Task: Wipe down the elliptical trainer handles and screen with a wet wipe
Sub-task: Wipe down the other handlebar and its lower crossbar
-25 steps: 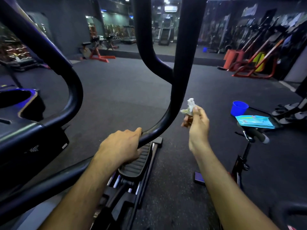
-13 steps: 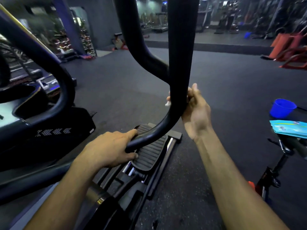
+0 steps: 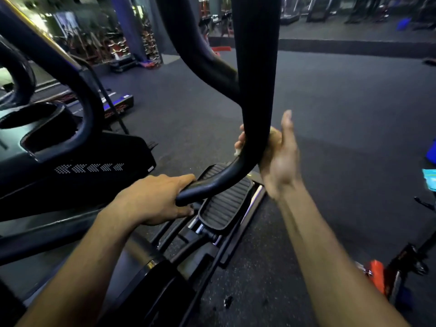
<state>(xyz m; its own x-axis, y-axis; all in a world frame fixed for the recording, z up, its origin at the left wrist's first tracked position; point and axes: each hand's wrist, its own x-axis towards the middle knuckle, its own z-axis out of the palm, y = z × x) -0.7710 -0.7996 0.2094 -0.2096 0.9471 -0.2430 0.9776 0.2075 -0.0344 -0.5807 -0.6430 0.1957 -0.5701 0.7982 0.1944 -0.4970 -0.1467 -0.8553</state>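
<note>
Black foam-covered handle (image 3: pixel 256 95) runs down from top centre, then bends left toward the camera at the bottom. Both hands are on it.

Left hand (image 3: pixel 153 199): arm comes in from bottom left, back of the hand up, fingers curled round the handle's lower end, thumb under it. Firm grip.

Right hand (image 3: pixel 279 159): arm comes in from bottom right, hand wrapped round the bend of the handle from the right side. Thumb sticks straight up beside the tube, fingers go round the back and their tips show at the tube's left edge. Hand is motion-blurred.

Wet wipe (image 3: pixel 237 152): only a small pale scrap shows below those fingertips, pressed against the handle; rest is hidden between palm and tube.

Counts:
- 2 hands, both clamped on the same handle, apart from each other (one at the end, one at the bend)
- 2 black tubes up top: the held handle plus a second curved bar (image 3: pixel 188 43) meeting it from the left
- 1 ribbed pedal (image 3: pixel 224 204) directly under the handle
- 1 wipe visible
- 1 teal packet (image 3: pixel 429 179) at the right edge, cropped, well apart from the hands

Dark rubber floor (image 3: pixel 342 114) all around.
</note>
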